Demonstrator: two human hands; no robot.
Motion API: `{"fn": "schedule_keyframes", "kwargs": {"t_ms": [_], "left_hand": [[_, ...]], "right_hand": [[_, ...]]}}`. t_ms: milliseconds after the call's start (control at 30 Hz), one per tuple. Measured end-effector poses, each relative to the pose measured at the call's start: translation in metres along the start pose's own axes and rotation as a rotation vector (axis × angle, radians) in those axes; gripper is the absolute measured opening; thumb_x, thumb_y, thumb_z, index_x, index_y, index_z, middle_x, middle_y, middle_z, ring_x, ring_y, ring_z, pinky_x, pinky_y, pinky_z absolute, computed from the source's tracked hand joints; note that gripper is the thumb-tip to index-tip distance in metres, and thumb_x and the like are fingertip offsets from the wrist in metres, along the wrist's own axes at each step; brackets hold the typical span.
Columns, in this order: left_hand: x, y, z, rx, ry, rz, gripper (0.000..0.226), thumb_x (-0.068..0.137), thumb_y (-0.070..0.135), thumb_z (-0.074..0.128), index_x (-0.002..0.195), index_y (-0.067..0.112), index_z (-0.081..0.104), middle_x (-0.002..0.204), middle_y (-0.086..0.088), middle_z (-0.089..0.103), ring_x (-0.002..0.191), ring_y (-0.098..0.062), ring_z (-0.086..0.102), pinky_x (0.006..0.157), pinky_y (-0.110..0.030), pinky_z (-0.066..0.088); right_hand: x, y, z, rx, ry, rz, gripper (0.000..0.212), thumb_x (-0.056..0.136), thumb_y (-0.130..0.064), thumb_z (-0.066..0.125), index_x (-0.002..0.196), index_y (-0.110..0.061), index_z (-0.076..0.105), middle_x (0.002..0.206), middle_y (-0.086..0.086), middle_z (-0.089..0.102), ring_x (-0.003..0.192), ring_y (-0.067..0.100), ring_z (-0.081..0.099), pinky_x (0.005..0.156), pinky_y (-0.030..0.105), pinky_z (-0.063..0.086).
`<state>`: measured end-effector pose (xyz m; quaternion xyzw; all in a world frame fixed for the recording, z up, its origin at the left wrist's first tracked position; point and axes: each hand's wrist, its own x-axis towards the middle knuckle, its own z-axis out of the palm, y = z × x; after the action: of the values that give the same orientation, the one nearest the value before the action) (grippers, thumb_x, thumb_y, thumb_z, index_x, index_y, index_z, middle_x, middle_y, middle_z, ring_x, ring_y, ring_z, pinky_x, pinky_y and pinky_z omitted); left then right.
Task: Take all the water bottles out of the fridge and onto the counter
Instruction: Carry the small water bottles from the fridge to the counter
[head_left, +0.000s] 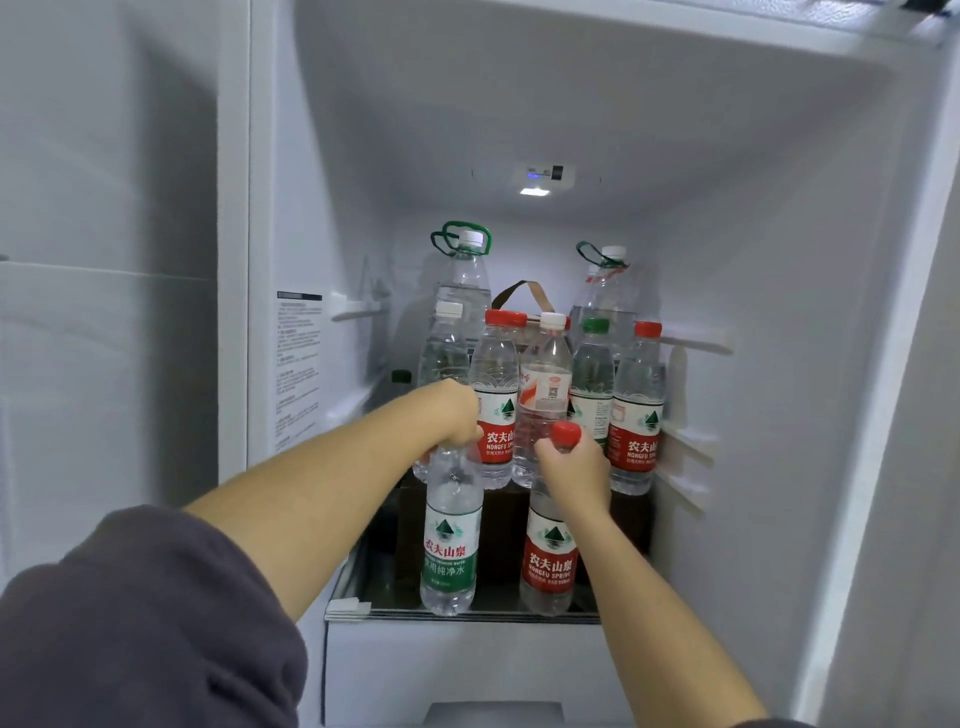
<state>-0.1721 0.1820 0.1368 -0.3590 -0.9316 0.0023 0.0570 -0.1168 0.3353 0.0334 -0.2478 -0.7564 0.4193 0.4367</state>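
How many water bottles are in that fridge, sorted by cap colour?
Red-capped bottles: 3, one gripped by the right hand
White-capped bottles: 4, two of them big with green handles
Green-capped bottle: 1
Green-labelled bottle, cap hidden under the left hand: 1
Total: 9 clearly seen; more may hide behind.

White inner walls; small lit ceiling lamp; glass shelf; white drawer beneath
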Motion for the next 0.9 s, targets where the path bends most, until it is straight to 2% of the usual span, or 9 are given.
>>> {"fn": "schedule_keyframes", "kwargs": {"t_ms": [67, 167, 333, 400, 467, 567, 733, 833, 900], "left_hand": [[0.007, 0.0, 0.012, -0.108, 0.097, -0.018, 0.026, 0.099, 0.032, 0.051, 0.087, 0.009, 0.052, 0.068, -0.003, 0.05, 0.058, -0.019, 0.057, 0.057, -0.032, 0.051], [0.011, -0.001, 0.036, -0.329, 0.274, -0.102, 0.033, 0.092, 0.04, 0.057, 0.07, 0.017, 0.046, 0.067, 0.002, 0.048, 0.064, -0.019, 0.051, 0.06, -0.03, 0.041], [0.011, 0.004, 0.086, -0.729, 0.575, -0.129, 0.029, 0.082, 0.049, 0.062, 0.092, 0.023, 0.054, 0.094, 0.006, 0.053, 0.082, -0.016, 0.056, 0.067, -0.032, 0.046], [0.007, 0.009, 0.106, -1.018, 0.573, -0.074, 0.032, 0.08, 0.044, 0.068, 0.102, 0.027, 0.051, 0.095, 0.012, 0.059, 0.085, -0.011, 0.061, 0.07, -0.032, 0.052], [0.001, 0.015, 0.124, -1.166, 0.584, -0.052, 0.038, 0.076, 0.042, 0.073, 0.103, 0.032, 0.047, 0.09, 0.017, 0.063, 0.082, -0.001, 0.061, 0.064, -0.022, 0.048], [-0.002, 0.018, 0.135, -1.219, 0.631, -0.05, 0.042, 0.072, 0.044, 0.075, 0.103, 0.038, 0.048, 0.089, 0.021, 0.063, 0.076, 0.009, 0.06, 0.058, -0.011, 0.04], [0.004, 0.008, 0.138, -1.324, 0.528, 0.052, 0.035, 0.074, 0.035, 0.078, 0.094, 0.043, 0.05, 0.085, 0.021, 0.066, 0.075, 0.02, 0.059, 0.051, -0.001, 0.042], [0.003, 0.006, 0.144, -1.379, 0.493, 0.03, 0.045, 0.068, 0.048, 0.078, 0.106, 0.039, 0.054, 0.095, 0.021, 0.066, 0.081, 0.014, 0.061, 0.057, -0.008, 0.044], [0.001, 0.008, 0.15, -1.412, 0.479, -0.013, 0.057, 0.063, 0.056, 0.075, 0.111, 0.037, 0.053, 0.102, 0.019, 0.064, 0.087, 0.007, 0.061, 0.065, -0.015, 0.044]], "right_hand": [[0.001, 0.001, 0.0, -0.001, 0.002, -0.004, 0.011, 0.083, -0.024, 0.058, 0.073, -0.021, 0.055, 0.066, -0.001, 0.06, 0.066, 0.021, 0.059, 0.07, 0.042, 0.053], [0.001, 0.0, 0.0, -0.003, -0.004, -0.015, 0.011, 0.082, -0.023, 0.058, 0.073, -0.02, 0.054, 0.065, 0.0, 0.06, 0.063, 0.021, 0.058, 0.069, 0.043, 0.053], [-0.003, 0.004, 0.0, 0.043, -0.005, -0.035, 0.005, 0.083, -0.024, 0.058, 0.079, -0.02, 0.056, 0.071, -0.001, 0.062, 0.067, 0.019, 0.06, 0.071, 0.043, 0.054], [-0.005, 0.008, 0.0, 0.09, -0.017, -0.034, 0.006, 0.083, -0.026, 0.061, 0.089, -0.023, 0.059, 0.08, -0.003, 0.067, 0.077, 0.017, 0.064, 0.074, 0.039, 0.055], [-0.01, 0.012, -0.001, 0.155, -0.042, -0.036, 0.017, 0.082, -0.027, 0.065, 0.098, -0.029, 0.061, 0.089, -0.008, 0.069, 0.084, 0.01, 0.065, 0.074, 0.032, 0.053], [-0.014, 0.014, -0.004, 0.208, -0.069, -0.046, 0.026, 0.08, -0.023, 0.069, 0.103, -0.033, 0.061, 0.094, -0.01, 0.07, 0.087, 0.005, 0.066, 0.072, 0.024, 0.05], [-0.012, 0.011, -0.011, 0.213, -0.213, -0.049, 0.022, 0.081, -0.015, 0.068, 0.097, -0.03, 0.065, 0.088, -0.012, 0.074, 0.082, 0.003, 0.069, 0.079, 0.028, 0.054], [-0.016, 0.014, -0.012, 0.252, -0.213, -0.074, 0.024, 0.083, -0.014, 0.069, 0.1, -0.03, 0.065, 0.091, -0.014, 0.074, 0.084, 0.003, 0.07, 0.08, 0.029, 0.057], [-0.021, 0.015, -0.011, 0.284, -0.187, -0.077, 0.026, 0.083, -0.018, 0.071, 0.103, -0.032, 0.064, 0.094, -0.015, 0.073, 0.086, 0.0, 0.069, 0.076, 0.022, 0.056]]}}
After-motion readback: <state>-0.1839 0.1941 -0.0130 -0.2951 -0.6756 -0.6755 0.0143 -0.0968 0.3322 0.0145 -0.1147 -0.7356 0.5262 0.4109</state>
